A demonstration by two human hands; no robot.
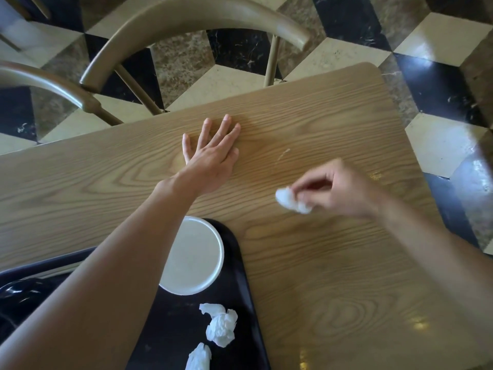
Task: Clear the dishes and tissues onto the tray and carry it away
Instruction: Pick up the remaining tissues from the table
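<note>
A black tray (248, 265) lies at the near left of the wooden table (333, 263). On it sit a white round plate (194, 260) and two crumpled white tissues (221, 324), (198, 357). My left hand (210, 156) rests flat on the table beyond the tray, fingers spread, holding nothing. To the right, my right hand (336, 188) pinches another crumpled tissue (290, 200) just above the tabletop. My left forearm hides part of the tray and plate.
Two chairs with curved tan backs (186, 20), (45, 84) stand at the table's far side. A small pale crumb streak (283, 154) lies on the table beyond my right hand. Patterned tile floor (440, 76) surrounds the table's right edge.
</note>
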